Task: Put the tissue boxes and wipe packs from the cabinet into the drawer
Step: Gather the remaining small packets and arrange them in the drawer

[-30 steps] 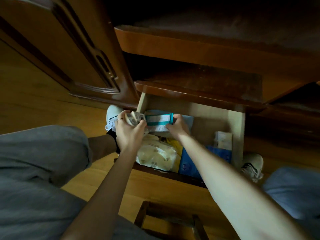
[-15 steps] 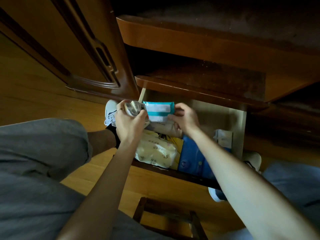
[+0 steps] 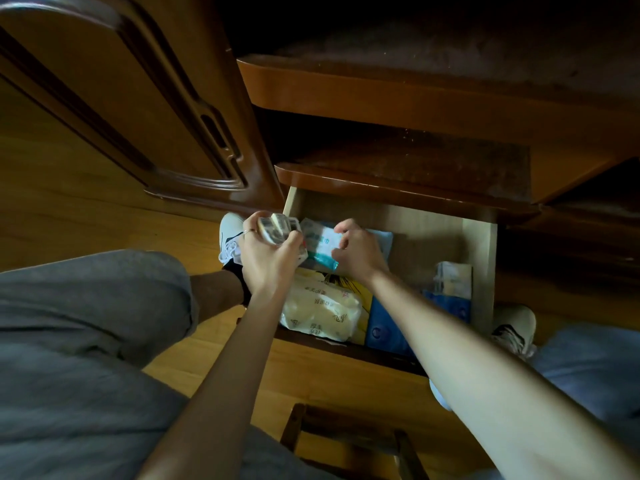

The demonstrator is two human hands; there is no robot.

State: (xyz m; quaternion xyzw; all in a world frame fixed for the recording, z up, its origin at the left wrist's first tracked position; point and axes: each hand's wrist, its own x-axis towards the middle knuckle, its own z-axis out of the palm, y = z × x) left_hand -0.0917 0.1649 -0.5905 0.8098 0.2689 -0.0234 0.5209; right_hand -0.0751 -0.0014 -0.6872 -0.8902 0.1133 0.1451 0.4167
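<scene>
A person sits over an open wooden drawer (image 3: 479, 258), seen from above in dim light. The left hand (image 3: 268, 252), with a ring on one finger, has its fingers curled tight around a small pack (image 3: 277, 228) bearing a barcode; its other print is too blurred to read. The right hand (image 3: 358, 252) pinches a teal-and-white wipe pack (image 3: 320, 244) between thumb and fingers, holding it tilted above the drawer's back left part; its lettering is unreadable. Inside the drawer lie a cream soft pack (image 3: 320, 311) with Chinese characters too small to make out, a yellow pack (image 3: 346, 284) under it, blue boxes (image 3: 382, 332) beside it, and a pale box (image 3: 452, 280) near the right wall. Above, dark cabinet shelves (image 3: 398, 178) and an open door (image 3: 121, 98) stand over a wooden floor (image 3: 52, 209).
</scene>
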